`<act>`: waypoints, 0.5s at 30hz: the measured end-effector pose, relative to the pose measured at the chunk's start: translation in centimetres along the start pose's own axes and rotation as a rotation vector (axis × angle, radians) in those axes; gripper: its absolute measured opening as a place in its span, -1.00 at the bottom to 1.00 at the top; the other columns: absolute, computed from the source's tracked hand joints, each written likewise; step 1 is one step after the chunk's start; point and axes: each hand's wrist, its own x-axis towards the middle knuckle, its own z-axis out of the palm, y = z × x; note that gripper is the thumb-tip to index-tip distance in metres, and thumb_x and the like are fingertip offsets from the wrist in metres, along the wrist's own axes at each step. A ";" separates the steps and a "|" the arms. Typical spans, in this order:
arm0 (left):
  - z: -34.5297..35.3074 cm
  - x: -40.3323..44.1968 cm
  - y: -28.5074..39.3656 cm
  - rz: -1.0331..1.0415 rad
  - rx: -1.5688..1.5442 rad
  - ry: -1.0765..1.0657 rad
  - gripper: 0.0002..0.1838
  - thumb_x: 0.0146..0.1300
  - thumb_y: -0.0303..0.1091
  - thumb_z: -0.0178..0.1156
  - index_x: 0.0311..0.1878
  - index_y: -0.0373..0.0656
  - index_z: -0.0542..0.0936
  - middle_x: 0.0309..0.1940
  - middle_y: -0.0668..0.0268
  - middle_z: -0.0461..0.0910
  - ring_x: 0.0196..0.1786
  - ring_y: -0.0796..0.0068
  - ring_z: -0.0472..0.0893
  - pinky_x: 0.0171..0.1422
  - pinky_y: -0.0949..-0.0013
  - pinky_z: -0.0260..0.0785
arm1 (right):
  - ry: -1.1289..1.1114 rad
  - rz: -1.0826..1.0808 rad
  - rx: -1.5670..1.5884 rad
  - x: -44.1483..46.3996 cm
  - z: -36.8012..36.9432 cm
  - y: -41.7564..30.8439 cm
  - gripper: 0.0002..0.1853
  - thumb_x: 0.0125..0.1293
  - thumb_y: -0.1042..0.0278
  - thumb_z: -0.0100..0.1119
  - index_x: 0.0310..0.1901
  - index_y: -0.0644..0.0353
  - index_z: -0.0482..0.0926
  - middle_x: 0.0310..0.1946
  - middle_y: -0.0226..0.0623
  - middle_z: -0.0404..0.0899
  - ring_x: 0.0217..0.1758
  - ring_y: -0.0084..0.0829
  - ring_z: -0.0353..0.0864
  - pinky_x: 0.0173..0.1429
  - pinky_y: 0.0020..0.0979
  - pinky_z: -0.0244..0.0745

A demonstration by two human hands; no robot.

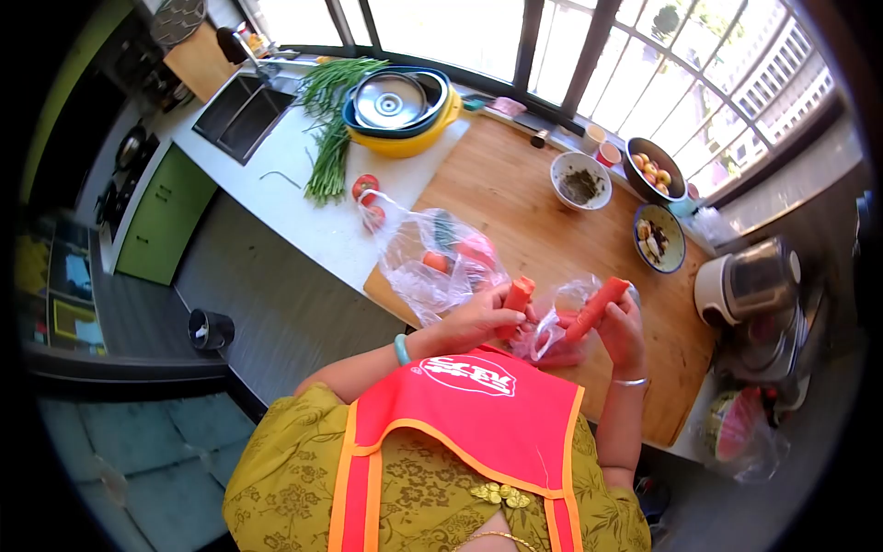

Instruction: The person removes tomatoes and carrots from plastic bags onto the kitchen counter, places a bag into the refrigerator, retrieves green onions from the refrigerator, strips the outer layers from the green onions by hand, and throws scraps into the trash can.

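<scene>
My left hand [485,317], with a pale green bangle at its wrist, is closed round a short piece of carrot [518,296]. A longer carrot [596,309] is held at a slant in my right hand [623,328], which has a silver bracelet below it. Between and under the hands lies a clear plastic bag [550,342] with more orange-red pieces in it, on the wooden board [552,247]. To the left of my left hand, another clear bag [405,267] holds tomatoes and something green.
Two tomatoes [365,189] and long green stalks [328,166] lie on the white counter [276,198] near stacked basins [400,145]. Bowls [581,180] stand at the board's back right. An appliance [750,283] is at the far right, the sink [246,118] at the left.
</scene>
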 end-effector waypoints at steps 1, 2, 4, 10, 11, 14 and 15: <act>0.1 0.0 -0.2 0.009 0.050 -0.030 -0.70 0.16 -0.40 0.12 -0.05 -0.21 0.34 -0.18 0.24 0.42 -0.25 0.47 0.51 -0.12 0.45 0.38 | -0.017 -0.019 0.006 -0.1 0.6 -0.2 -0.56 0.13 0.35 0.17 0.02 0.25 0.30 -0.11 -0.20 0.45 -0.02 -0.25 0.50 0.07 -0.21 0.43; 0.1 0.0 0.1 -0.021 0.153 -0.024 -0.68 0.12 -0.35 0.21 -0.11 -0.23 0.38 -0.31 0.35 0.47 -0.31 0.61 0.48 -0.20 0.56 0.34 | -0.027 -0.040 0.011 -0.3 1.3 -0.4 -0.55 0.12 0.34 0.18 0.03 0.25 0.29 -0.12 -0.20 0.45 -0.03 -0.25 0.50 0.07 -0.22 0.43; 1.0 -0.3 0.3 -0.003 0.202 0.014 -0.70 0.12 -0.33 0.22 -0.14 -0.22 0.40 -0.33 0.36 0.47 -0.31 0.64 0.47 -0.23 0.58 0.33 | -0.045 -0.045 -0.029 -0.6 3.1 -0.6 -0.55 0.12 0.39 0.17 0.04 0.27 0.28 -0.11 -0.19 0.45 -0.02 -0.29 0.49 0.05 -0.23 0.44; 0.6 -0.4 -0.2 0.009 0.228 0.044 -0.73 0.13 -0.34 0.22 -0.16 -0.20 0.40 -0.31 0.36 0.48 -0.33 0.64 0.47 -0.23 0.58 0.33 | -0.149 -0.079 -0.244 0.0 7.4 -0.5 -0.56 0.14 0.48 0.14 0.06 0.32 0.28 -0.08 -0.17 0.46 0.03 -0.31 0.46 0.12 -0.33 0.37; 0.1 -0.3 -0.5 0.000 0.168 0.040 -0.74 0.14 -0.38 0.20 -0.15 -0.19 0.38 -0.27 0.33 0.48 -0.32 0.59 0.49 -0.18 0.52 0.36 | -0.157 -0.072 -0.241 0.3 7.5 -0.2 -0.57 0.13 0.49 0.14 0.05 0.32 0.29 -0.08 -0.16 0.46 0.03 -0.29 0.47 0.13 -0.30 0.36; 0.3 -0.4 -0.7 0.045 0.163 0.070 -0.74 0.12 -0.38 0.22 -0.17 -0.18 0.39 -0.33 0.35 0.49 -0.32 0.62 0.49 -0.22 0.56 0.34 | -0.160 -0.070 -0.228 0.6 7.7 -0.2 -0.57 0.12 0.51 0.14 0.05 0.32 0.31 -0.07 -0.15 0.45 0.04 -0.28 0.46 0.16 -0.29 0.34; 0.5 -0.6 -0.4 0.108 0.170 0.102 -0.75 0.10 -0.37 0.24 -0.21 -0.20 0.41 -0.37 0.34 0.51 -0.31 0.61 0.51 -0.21 0.56 0.34 | -0.188 -0.066 -0.210 0.6 7.7 -0.2 -0.57 0.13 0.51 0.13 0.06 0.33 0.31 -0.06 -0.14 0.45 0.05 -0.30 0.46 0.17 -0.32 0.33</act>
